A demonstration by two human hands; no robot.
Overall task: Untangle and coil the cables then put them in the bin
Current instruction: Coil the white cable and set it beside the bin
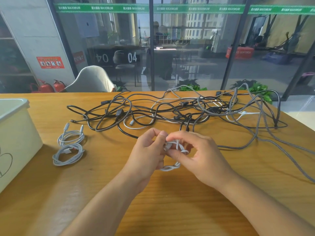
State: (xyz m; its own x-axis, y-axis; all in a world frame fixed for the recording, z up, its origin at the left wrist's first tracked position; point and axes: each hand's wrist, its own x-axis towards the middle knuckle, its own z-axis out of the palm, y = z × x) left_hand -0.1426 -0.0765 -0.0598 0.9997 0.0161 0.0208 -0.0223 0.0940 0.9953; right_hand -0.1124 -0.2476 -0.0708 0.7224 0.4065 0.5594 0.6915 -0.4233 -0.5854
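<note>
Bright daylight through reflective glass; sharp centre, edges bowed.

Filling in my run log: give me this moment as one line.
both hands coiling white cable | two coiled cables beside bin | tangle still on table

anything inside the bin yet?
Cannot tell: only the bin's outer wall and rim show, its interior is out of view. Two coiled white cables lie on the table beside it, not inside.
</note>
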